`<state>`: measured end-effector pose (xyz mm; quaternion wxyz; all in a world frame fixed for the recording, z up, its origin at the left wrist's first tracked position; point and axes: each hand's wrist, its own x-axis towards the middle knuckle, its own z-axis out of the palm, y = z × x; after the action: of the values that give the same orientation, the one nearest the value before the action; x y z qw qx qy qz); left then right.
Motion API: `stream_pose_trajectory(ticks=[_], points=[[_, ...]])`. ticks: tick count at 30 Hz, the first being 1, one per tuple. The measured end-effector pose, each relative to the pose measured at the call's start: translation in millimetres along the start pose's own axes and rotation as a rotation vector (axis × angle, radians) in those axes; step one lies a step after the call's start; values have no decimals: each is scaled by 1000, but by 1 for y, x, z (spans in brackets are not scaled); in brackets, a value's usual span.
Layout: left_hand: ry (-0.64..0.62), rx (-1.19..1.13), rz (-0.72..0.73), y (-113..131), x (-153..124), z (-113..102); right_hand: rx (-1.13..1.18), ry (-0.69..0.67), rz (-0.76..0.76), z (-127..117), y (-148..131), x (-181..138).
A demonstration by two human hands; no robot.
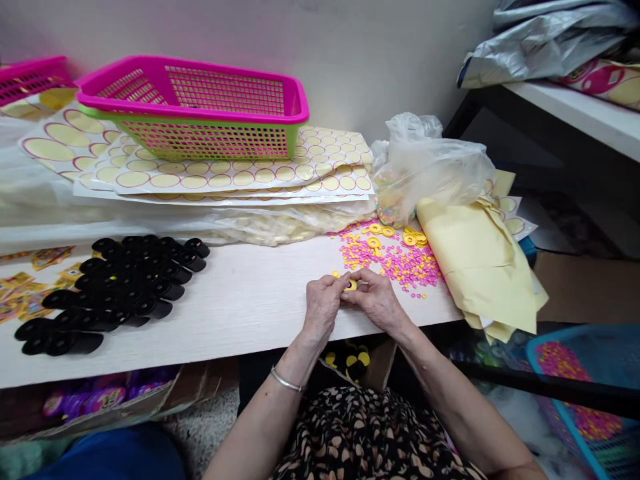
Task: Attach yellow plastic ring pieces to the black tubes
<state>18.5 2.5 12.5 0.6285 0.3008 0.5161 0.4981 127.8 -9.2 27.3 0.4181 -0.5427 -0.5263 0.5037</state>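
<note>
Left hand [323, 303] and right hand [377, 301] are pinching a small round yellow plastic piece [353, 285], fingertips nearly together, near the pale wood-grain counter's [250, 293] front edge.

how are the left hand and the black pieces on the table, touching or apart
Apart. The head view shows it: a wide stretch of pale tabletop lies between the left hand and the black pieces.

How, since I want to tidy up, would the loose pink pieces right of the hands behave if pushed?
The pink pieces would probably scatter rather than slide together, lying loose on the table. Each is likely very light, being tiny.
</note>
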Motion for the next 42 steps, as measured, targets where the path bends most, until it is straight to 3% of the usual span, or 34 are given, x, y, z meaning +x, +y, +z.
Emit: stream_pose_trajectory(ticks=[3,5,10,16,22,25,29,36,42], points=[[21,56,30,-3,1,0,318,-57,149,2,6,0],[24,82,50,-5,0,-1,404,-12,202,6,10,2],[74,113,69,-7,-5,3,418,138,216,17,17,4],[85,-38,-45,-1,-5,14,411,157,284,16,10,5],[85,172,-23,-3,8,4,443,144,302,16,9,11],[57,306,82,-6,3,-4,425,160,267,21,18,8],[-136,364,302,-5,-7,-13,510,153,203,23,19,2],[-255,356,378,-6,-27,-18,835,-63,358,-4,0,-37],[-474,364,362,-9,-46,-21,944,-457,594,-24,8,-51]])
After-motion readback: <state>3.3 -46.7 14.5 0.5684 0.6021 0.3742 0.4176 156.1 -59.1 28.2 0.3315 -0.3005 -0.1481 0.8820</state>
